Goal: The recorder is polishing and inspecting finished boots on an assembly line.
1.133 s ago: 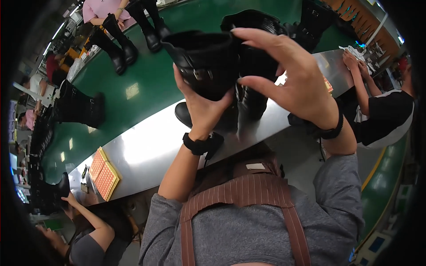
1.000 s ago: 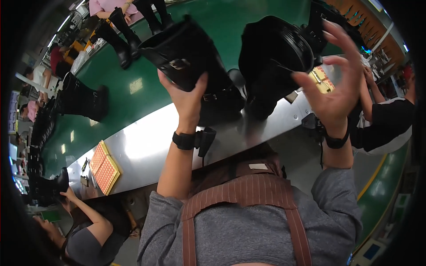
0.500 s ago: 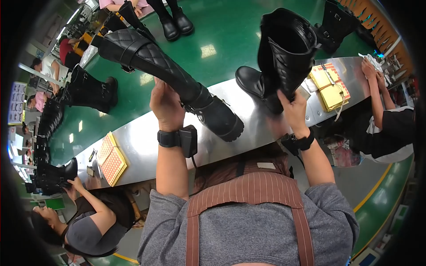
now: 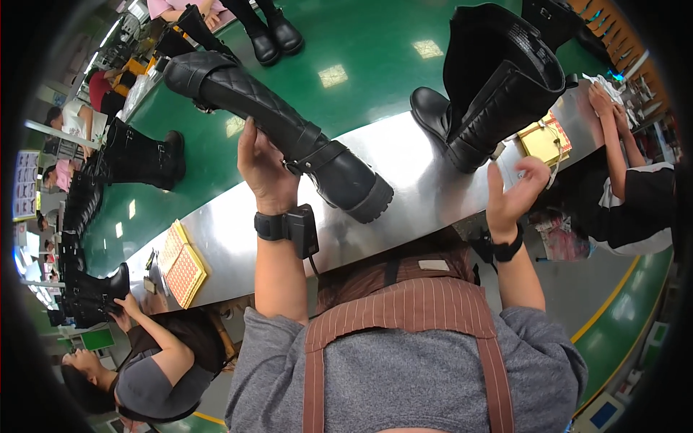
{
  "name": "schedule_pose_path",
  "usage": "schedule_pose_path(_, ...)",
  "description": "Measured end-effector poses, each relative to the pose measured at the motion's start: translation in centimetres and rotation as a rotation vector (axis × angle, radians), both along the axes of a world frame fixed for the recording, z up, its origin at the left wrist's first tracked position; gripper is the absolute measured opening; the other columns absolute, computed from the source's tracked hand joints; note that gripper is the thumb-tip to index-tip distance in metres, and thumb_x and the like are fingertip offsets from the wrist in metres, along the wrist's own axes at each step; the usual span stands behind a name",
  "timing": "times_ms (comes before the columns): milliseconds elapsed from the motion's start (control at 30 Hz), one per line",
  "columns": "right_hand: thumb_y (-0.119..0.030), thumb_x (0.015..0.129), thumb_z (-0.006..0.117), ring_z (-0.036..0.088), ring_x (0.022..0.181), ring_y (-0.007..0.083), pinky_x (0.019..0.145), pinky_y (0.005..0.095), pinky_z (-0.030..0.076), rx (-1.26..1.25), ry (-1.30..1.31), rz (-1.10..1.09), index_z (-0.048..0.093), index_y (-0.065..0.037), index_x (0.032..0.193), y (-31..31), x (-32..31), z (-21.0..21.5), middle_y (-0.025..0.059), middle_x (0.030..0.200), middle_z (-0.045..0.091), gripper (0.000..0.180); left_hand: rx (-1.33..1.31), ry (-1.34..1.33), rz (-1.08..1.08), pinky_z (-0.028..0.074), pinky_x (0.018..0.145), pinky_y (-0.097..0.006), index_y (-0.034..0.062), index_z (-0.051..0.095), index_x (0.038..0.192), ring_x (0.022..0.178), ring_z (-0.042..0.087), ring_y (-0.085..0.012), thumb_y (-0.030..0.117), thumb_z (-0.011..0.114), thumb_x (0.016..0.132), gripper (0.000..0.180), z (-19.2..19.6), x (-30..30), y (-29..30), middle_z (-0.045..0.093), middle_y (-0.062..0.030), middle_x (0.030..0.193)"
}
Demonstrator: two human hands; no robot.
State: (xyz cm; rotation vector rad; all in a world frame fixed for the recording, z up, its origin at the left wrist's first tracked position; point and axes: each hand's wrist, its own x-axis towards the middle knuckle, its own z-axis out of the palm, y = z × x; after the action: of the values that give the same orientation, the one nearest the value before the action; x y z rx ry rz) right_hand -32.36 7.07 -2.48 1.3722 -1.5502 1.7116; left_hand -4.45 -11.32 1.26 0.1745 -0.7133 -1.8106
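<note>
My left hand (image 4: 264,172) grips a tall black quilted boot (image 4: 278,130) at its ankle, holding it tilted above the steel bench edge (image 4: 238,238), shaft pointing to the far left. A second tall black boot (image 4: 491,83) stands upright on the bench at the right. My right hand (image 4: 514,191) hovers just below and in front of that boot, fingers spread, holding nothing.
A green conveyor belt (image 4: 361,43) runs behind the bench and carries more black boots (image 4: 144,155). Yellow sheets (image 4: 182,265) lie on the bench at left, a yellow pad (image 4: 543,141) at right. Other workers sit at left (image 4: 144,368) and right (image 4: 635,195).
Both boots were raised in front of me; my right hand set its boot upright on the bench and let go. My left hand lowered the quilted boot toward the bench.
</note>
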Motion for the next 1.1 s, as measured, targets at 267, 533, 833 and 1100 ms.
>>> schedule_pose_path(267, -0.032, 0.083, 0.072, 0.044, 0.064, 0.0161, 0.057, 0.0289, 0.036, 0.615, -0.262, 0.867, 0.05, -0.005, 0.079, -3.0, 7.7, 5.5, 0.004, 0.072, 0.044, 0.036, 0.097, -0.101, 0.056, 0.05, 0.092, -0.039, 0.0058, 0.053, 0.125, 0.107, 0.061, -0.0228, 0.024, 0.057, 0.094, 0.036, -0.9, -2.0, 1.3, 0.062, -0.0091, 0.118)
schedule_pose_path(533, -0.022, 0.091, 0.065, 0.044, 0.06, 0.0173, 0.055, 0.0324, 0.037, 0.625, -0.273, 0.939, 0.048, -0.004, 0.075, -4.6, 9.6, 4.9, 0.0054, 0.068, 0.044, 0.03, 0.116, 0.023, -0.026, 0.049, 0.097, -0.04, 0.005, 0.046, 0.133, 0.111, 0.059, -0.0244, 0.022, 0.056, 0.096, 0.042, -0.9, -2.1, 1.4, 0.06, -0.0103, 0.125)
schedule_pose_path(833, -0.022, 0.076, 0.079, 0.043, 0.061, 0.0065, 0.057, 0.0229, 0.038, 0.465, -0.323, 0.838, 0.056, -0.007, 0.089, -3.5, 9.4, 4.6, -0.0009, 0.08, 0.051, 0.031, 0.118, -0.005, 0.084, 0.048, 0.098, -0.043, 0.0045, 0.044, 0.136, 0.117, 0.057, -0.0272, 0.025, 0.049, 0.099, 0.042, -0.8, -1.9, 1.6, 0.055, -0.0142, 0.133)
schedule_pose_path(1100, -0.015, 0.076, 0.076, 0.045, 0.068, 0.0047, 0.061, 0.0202, 0.04, 0.655, -0.659, 1.063, 0.056, -0.007, 0.09, -4.0, 9.0, 4.0, -0.0032, 0.084, 0.051, 0.026, 0.151, -0.098, 0.149, 0.046, 0.1, -0.043, 0.003, 0.04, 0.139, 0.12, 0.055, -0.0272, 0.025, 0.051, 0.098, 0.047, -0.4, -2.6, 2.3, 0.052, -0.0141, 0.137)
